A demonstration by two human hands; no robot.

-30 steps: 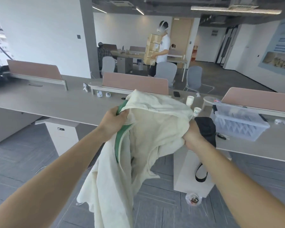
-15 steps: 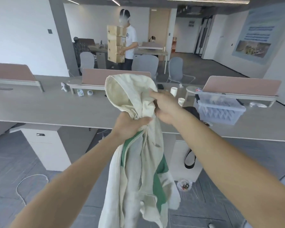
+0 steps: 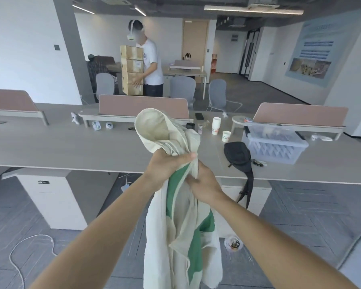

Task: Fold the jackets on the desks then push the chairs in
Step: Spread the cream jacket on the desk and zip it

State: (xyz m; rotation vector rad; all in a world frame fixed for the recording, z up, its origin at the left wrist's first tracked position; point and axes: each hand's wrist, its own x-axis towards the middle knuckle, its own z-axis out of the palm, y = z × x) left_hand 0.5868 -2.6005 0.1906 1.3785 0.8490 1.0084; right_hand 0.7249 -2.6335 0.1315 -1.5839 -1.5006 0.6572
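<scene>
Open office, long tabletop (image 3: 71, 147) ahead. The jacket (image 3: 175, 236) hangs in the air before it — left hand (image 3: 165, 165) and right hand (image 3: 204, 184), spread a second ago, now both clamp it side by side under the hood; folding hasn't begun.

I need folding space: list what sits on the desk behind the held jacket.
A dark cup and a small bottle peek out beside the jacket; the desk behind it is covered.
</scene>
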